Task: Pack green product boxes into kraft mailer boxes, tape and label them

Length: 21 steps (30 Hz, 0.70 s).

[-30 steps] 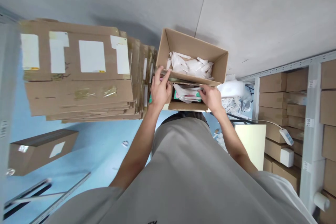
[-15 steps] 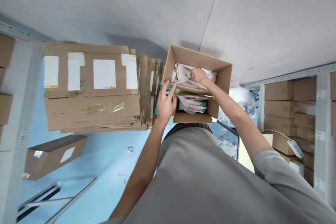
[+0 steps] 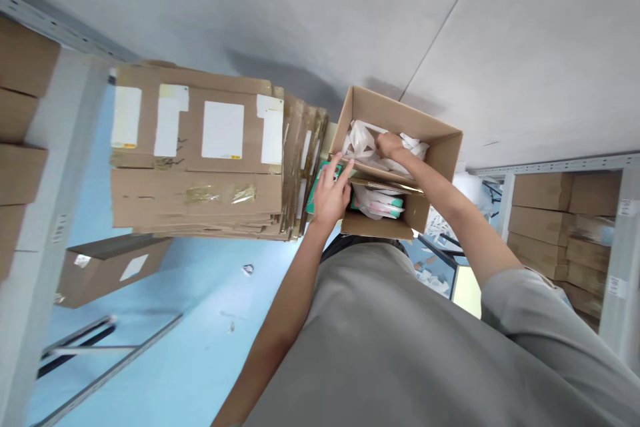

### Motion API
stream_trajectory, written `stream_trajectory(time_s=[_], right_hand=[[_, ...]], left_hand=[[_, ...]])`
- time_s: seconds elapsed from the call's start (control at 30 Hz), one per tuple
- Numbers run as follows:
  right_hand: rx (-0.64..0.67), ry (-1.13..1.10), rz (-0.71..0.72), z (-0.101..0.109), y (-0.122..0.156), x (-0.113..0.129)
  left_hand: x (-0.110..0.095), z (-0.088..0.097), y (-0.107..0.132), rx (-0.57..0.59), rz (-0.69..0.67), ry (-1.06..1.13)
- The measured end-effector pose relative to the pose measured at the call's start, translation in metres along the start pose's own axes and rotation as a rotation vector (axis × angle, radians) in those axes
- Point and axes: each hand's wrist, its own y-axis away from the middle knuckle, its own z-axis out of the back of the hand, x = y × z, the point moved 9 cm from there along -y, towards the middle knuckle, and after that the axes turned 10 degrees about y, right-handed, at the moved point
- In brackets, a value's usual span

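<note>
Stacked flat cardboard (image 3: 195, 190) beside a larger box (image 3: 446, 153) and a smaller box (image 3: 377, 225), both open; one hand is inside the larger.
The boxes sit side by side, the smaller nearer the person's body, an arrangement that appears to keep both within easy reach. Left hand (image 3: 330, 199): fingers spread, tips at the larger box's near rim by its left corner, apparently steadying it. Right hand (image 3: 390, 145): fingers bent down among white wrapping (image 3: 361, 140) lying in the larger box; whether they close on any cannot be told. Green-and-white packs (image 3: 394, 205) lie in the smaller box. A green pack (image 3: 313, 197) lies beside the boxes, partly covered by the left hand.
</note>
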Motion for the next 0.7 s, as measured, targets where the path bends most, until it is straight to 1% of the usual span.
stream_trajectory(time_s=[0.07, 0.1, 0.13, 0.2, 0.23, 0.3, 0.33, 0.4, 0.43, 0.47, 0.53, 0.63, 0.7], right_hand=[[-0.02, 0.016, 0.003, 0.016, 0.02, -0.006], [-0.07, 0.008, 0.006, 0.028, 0.037, -0.008], [-0.151, -0.019, 0.006, 0.042, 0.058, -0.01], [-0.324, -0.084, -0.016, 0.066, 0.113, -0.012], [-0.396, -0.107, -0.024, 0.073, 0.144, -0.011], [-0.537, -0.14, -0.017, 0.081, 0.207, -0.004], [-0.599, -0.151, -0.004, 0.08, 0.236, 0.002], [-0.681, -0.137, 0.009, 0.068, 0.282, 0.013], [-0.695, -0.117, 0.01, 0.057, 0.297, 0.019], [-0.687, -0.09, 0.008, 0.044, 0.305, 0.024], [-0.61, -0.037, -0.005, 0.012, 0.306, 0.034], [-0.4, -0.005, -0.043, -0.037, 0.286, 0.042], [-0.286, -0.028, -0.047, -0.061, 0.278, 0.045]], left_hand=[[-0.001, 0.0, -0.002, -0.001, -0.004, -0.004], [-0.003, 0.001, -0.002, -0.004, -0.009, -0.003], [-0.004, 0.002, -0.003, -0.009, -0.016, -0.001], [-0.008, 0.002, -0.003, -0.015, -0.031, 0.007], [-0.009, 0.003, -0.003, -0.015, -0.036, 0.011], [-0.012, 0.003, -0.003, -0.015, -0.042, 0.022], [-0.013, 0.003, -0.003, -0.014, -0.042, 0.029], [-0.013, 0.003, -0.003, -0.013, -0.04, 0.047], [-0.012, 0.002, -0.004, -0.013, -0.038, 0.056], [-0.011, 0.002, -0.004, -0.013, -0.036, 0.065], [-0.01, 0.001, -0.005, -0.006, -0.034, 0.084], [-0.011, 0.001, -0.006, 0.007, -0.045, 0.112], [-0.013, 0.005, -0.003, -0.005, -0.055, 0.118]])
